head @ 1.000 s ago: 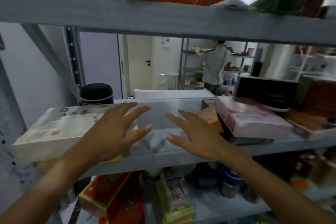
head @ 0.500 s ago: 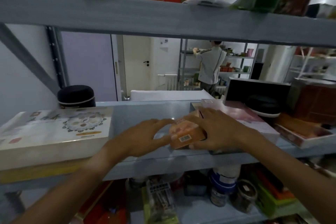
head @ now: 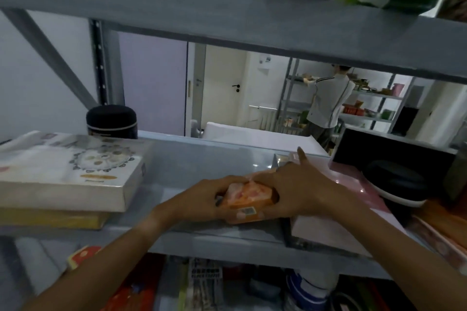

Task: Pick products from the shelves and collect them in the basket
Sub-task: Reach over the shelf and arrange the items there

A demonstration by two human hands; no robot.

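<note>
A small orange box (head: 249, 199) with a barcode on its front sits just above the grey middle shelf (head: 202, 235), held between both hands. My left hand (head: 199, 201) grips its left end with curled fingers. My right hand (head: 300, 190) grips its right end, the index finger pointing up and away. The box lies beside a flat pink box (head: 348, 199). No basket is in view.
A large white gift box (head: 68, 174) on a yellow one fills the shelf's left, a black jar (head: 111, 121) behind it. Black containers (head: 396, 174) stand at right. The upper shelf beam (head: 227, 12) hangs close overhead. Jars and packets crowd the shelf below. A person stands at far shelves.
Both hands came together from flat and open over the shelf, closed round the orange box and drew it toward the shelf's front edge.
</note>
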